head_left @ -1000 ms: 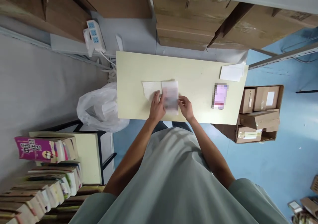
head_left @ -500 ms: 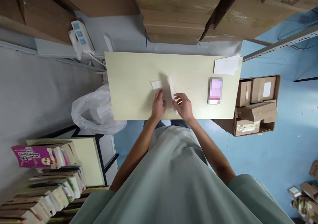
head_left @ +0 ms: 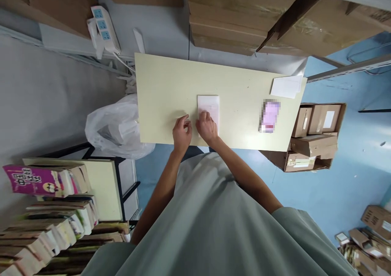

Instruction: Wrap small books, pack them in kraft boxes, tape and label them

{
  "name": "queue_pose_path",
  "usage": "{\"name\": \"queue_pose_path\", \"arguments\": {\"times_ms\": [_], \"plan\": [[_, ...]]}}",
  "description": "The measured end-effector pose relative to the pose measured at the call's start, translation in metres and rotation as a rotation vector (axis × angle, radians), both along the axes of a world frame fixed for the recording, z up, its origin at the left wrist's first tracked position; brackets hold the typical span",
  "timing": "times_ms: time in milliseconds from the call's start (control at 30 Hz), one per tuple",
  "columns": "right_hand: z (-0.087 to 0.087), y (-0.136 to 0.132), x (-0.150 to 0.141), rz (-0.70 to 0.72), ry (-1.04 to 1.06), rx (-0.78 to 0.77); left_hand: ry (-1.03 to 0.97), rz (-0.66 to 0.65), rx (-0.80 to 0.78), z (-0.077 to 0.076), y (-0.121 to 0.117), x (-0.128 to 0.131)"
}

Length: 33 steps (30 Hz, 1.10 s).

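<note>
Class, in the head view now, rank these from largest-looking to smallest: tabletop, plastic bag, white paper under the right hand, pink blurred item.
1. Tabletop
2. Plastic bag
3. White paper and pink blurred item: unsure, not ranked; they look close, and the right hand covers part of the paper.

On the purple cover of a book (head_left: 38, 181) at the lower left, large dark Chinese characters outlined in white are displayed; the first two can be read as "中国", while those after them are too blurred to be told surely. White labels are borne by cartons (head_left: 317, 119) in the open box at the right, but their print is too small to be read. Dark printing and a white label on another carton (head_left: 376, 219), lower right, likewise cannot be deciphered.
</note>
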State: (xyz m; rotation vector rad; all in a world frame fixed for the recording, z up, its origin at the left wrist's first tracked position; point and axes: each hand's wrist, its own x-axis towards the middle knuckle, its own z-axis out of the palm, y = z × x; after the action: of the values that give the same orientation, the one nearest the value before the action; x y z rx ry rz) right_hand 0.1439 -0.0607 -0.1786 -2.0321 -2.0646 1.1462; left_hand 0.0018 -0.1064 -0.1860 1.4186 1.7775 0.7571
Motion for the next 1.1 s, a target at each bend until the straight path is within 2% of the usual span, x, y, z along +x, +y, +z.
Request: {"name": "queue_pose_path", "arguments": {"times_ms": [100, 200, 300, 400, 500, 700, 833, 1100], "plan": [[0.003, 0.0, 0.033, -0.052, 0.135, 0.013, 0.04, -0.018, -0.039, 0.002, 0.002, 0.021], [0.006, -0.003, 0.077, -0.273, 0.182, 0.082, 0.059, -0.025, -0.073, 0.0, 0.006, 0.039], [0.007, -0.011, 0.103, -0.397, 0.189, 0.02, 0.06, -0.015, -0.112, -0.003, 0.011, 0.049], [0.004, -0.021, 0.1, -0.422, 0.18, -0.032, 0.066, -0.018, -0.135, -0.003, 0.014, 0.051], [0.002, -0.027, 0.087, -0.426, 0.108, -0.002, 0.082, -0.033, -0.131, -0.001, 0.014, 0.053], [0.007, -0.022, 0.072, -0.426, 0.048, -0.01, 0.113, -0.032, -0.12, 0.002, 0.018, 0.052], [0.004, -0.002, 0.037, -0.412, 0.076, -0.012, 0.129, -0.006, -0.097, -0.001, 0.038, 0.02], [-0.008, 0.088, -0.104, -0.302, 0.089, -0.017, 0.213, 0.1, -0.013, -0.016, 0.11, -0.115]]}}
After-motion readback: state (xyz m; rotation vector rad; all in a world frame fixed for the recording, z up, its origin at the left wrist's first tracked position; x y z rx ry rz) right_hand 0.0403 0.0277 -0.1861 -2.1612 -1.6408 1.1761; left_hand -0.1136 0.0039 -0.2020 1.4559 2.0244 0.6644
